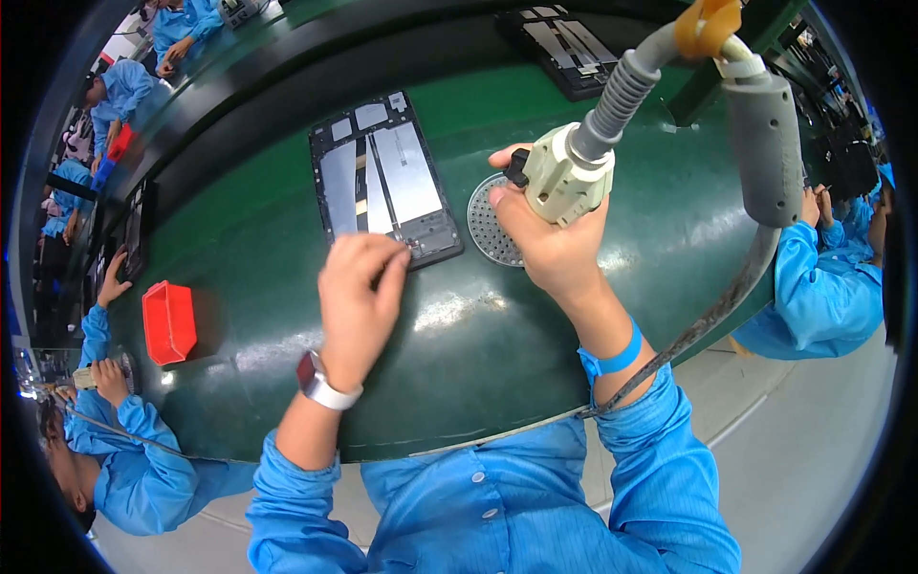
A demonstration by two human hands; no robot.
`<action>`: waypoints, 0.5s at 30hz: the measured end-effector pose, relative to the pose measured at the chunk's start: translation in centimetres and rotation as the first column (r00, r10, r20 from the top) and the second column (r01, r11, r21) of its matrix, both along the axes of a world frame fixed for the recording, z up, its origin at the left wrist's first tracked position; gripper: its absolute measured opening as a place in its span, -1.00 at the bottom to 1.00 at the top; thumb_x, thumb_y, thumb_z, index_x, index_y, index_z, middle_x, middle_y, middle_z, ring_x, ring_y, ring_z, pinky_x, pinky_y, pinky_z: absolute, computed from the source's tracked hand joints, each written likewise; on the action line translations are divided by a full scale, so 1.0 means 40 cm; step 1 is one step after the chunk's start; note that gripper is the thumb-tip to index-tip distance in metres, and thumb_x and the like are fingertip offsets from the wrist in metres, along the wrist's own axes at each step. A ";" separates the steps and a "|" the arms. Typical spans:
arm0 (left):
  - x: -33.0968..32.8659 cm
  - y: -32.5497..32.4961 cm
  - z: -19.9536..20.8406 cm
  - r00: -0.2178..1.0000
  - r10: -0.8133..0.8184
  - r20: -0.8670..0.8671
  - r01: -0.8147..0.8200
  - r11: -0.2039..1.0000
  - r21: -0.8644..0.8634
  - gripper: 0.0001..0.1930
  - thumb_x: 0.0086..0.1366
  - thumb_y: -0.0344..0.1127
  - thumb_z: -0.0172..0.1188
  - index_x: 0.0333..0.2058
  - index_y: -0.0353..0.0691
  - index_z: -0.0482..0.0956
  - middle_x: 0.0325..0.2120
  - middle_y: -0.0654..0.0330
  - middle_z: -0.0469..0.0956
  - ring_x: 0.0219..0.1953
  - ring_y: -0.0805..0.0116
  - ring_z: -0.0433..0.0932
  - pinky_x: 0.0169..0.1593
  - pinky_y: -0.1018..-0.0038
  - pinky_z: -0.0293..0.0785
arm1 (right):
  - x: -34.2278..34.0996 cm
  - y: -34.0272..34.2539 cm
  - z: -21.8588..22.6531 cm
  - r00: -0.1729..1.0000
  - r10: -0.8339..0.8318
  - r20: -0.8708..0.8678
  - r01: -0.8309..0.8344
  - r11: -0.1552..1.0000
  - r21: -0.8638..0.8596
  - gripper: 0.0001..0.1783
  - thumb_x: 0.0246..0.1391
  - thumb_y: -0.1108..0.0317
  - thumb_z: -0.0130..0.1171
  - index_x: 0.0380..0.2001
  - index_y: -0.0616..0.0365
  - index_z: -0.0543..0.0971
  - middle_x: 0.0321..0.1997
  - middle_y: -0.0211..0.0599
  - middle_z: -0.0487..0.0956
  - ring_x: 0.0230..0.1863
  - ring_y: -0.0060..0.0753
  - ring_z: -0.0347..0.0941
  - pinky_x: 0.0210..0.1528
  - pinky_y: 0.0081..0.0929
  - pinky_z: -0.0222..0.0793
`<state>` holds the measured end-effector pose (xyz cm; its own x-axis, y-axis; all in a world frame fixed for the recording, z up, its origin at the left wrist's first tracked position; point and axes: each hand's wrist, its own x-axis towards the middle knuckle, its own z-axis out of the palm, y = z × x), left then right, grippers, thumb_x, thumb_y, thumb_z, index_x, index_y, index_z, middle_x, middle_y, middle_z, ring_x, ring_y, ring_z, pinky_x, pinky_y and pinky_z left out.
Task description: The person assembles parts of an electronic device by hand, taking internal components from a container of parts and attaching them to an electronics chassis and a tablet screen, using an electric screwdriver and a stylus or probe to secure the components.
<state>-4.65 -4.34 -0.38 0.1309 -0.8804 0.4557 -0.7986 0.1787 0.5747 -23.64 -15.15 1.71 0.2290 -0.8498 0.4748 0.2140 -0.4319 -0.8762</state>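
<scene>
Head view: my right hand (555,251) clamping round beige tool (569,177), partly hiding perforated disc (490,222). My left hand (359,298) bending over near edge of tablet (413,172); cannot tell whether it is pinching anything. Tablet lying uncovered on green bench (459,387), left of disc; red bin (170,325) sitting farther left.
</scene>
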 end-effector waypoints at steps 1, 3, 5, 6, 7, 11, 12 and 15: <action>0.022 -0.021 0.012 0.995 -0.024 -0.101 0.034 0.994 0.106 -0.93 0.16 -0.55 0.31 -0.35 -0.41 0.66 -0.42 0.09 0.60 -0.35 0.28 0.59 -0.22 0.46 0.49 | 0.001 -0.002 -0.001 1.000 0.005 -0.002 -0.005 1.000 0.007 -0.52 -0.06 0.72 0.24 -0.07 0.21 0.34 -0.13 -0.16 0.59 -0.36 -0.69 0.44 -0.30 -0.65 0.43; 0.054 -0.077 0.036 0.953 -0.017 -0.304 0.130 0.926 0.354 -0.92 0.15 -0.52 0.34 -0.37 -0.41 0.67 -0.45 0.16 0.60 -0.39 0.42 0.56 -0.25 0.52 0.47 | -0.002 -0.013 -0.005 1.000 0.010 0.004 -0.010 1.000 0.000 -0.52 -0.06 0.72 0.24 -0.07 0.21 0.34 -0.13 -0.15 0.59 -0.36 -0.69 0.45 -0.31 -0.65 0.43; 0.085 -0.112 0.044 0.955 -0.048 -0.292 0.178 0.882 0.436 -0.92 0.15 -0.51 0.36 -0.37 -0.40 0.68 -0.45 0.18 0.59 -0.40 0.45 0.55 -0.25 0.52 0.47 | 0.000 -0.011 -0.006 1.000 0.013 0.004 -0.014 0.999 0.033 -0.52 -0.06 0.72 0.24 -0.07 0.21 0.34 -0.13 -0.15 0.59 -0.36 -0.69 0.45 -0.32 -0.66 0.43; 0.093 -0.123 0.048 0.955 -0.088 -0.284 0.228 0.831 0.508 -0.92 0.15 -0.50 0.37 -0.38 -0.39 0.69 -0.46 0.20 0.59 -0.41 0.48 0.54 -0.26 0.52 0.46 | 0.002 -0.010 -0.004 1.000 0.010 0.004 -0.010 0.998 0.058 -0.52 -0.06 0.72 0.23 -0.07 0.21 0.33 -0.12 -0.15 0.58 -0.36 -0.69 0.45 -0.32 -0.66 0.43; 0.096 -0.129 0.054 0.955 -0.086 -0.282 0.225 0.830 0.510 -0.92 0.15 -0.50 0.37 -0.38 -0.39 0.69 -0.46 0.20 0.59 -0.41 0.48 0.54 -0.26 0.52 0.46 | 0.004 -0.011 -0.002 1.000 0.012 0.006 -0.013 0.998 0.060 -0.52 -0.06 0.72 0.23 -0.07 0.21 0.33 -0.12 -0.15 0.58 -0.36 -0.69 0.45 -0.32 -0.66 0.43; 0.096 -0.147 0.063 0.961 -0.077 -0.267 0.225 0.778 0.587 -0.92 0.14 -0.49 0.38 -0.39 -0.38 0.71 -0.48 0.19 0.59 -0.43 0.50 0.53 -0.27 0.53 0.47 | 0.000 -0.016 -0.002 1.000 0.015 0.016 -0.016 0.997 0.073 -0.54 -0.06 0.73 0.21 -0.08 0.22 0.34 -0.12 -0.14 0.58 -0.37 -0.70 0.44 -0.33 -0.66 0.42; 0.096 -0.149 0.066 0.959 -0.079 -0.273 0.233 0.769 0.595 -0.91 0.14 -0.48 0.39 -0.39 -0.38 0.71 -0.49 0.19 0.60 -0.44 0.51 0.53 -0.28 0.52 0.47 | -0.001 -0.017 -0.001 1.000 0.023 0.009 -0.023 0.998 0.061 -0.54 -0.06 0.74 0.21 -0.08 0.23 0.35 -0.12 -0.14 0.58 -0.37 -0.70 0.44 -0.33 -0.66 0.42; 0.097 -0.160 0.074 0.959 -0.083 -0.270 0.242 0.736 0.632 -0.91 0.13 -0.48 0.40 -0.40 -0.39 0.71 -0.51 0.19 0.62 -0.45 0.50 0.55 -0.29 0.52 0.49 | -0.002 -0.015 0.001 1.000 0.017 0.003 -0.017 0.998 0.057 -0.55 -0.06 0.73 0.20 -0.09 0.23 0.35 -0.13 -0.16 0.58 -0.38 -0.71 0.44 -0.32 -0.65 0.42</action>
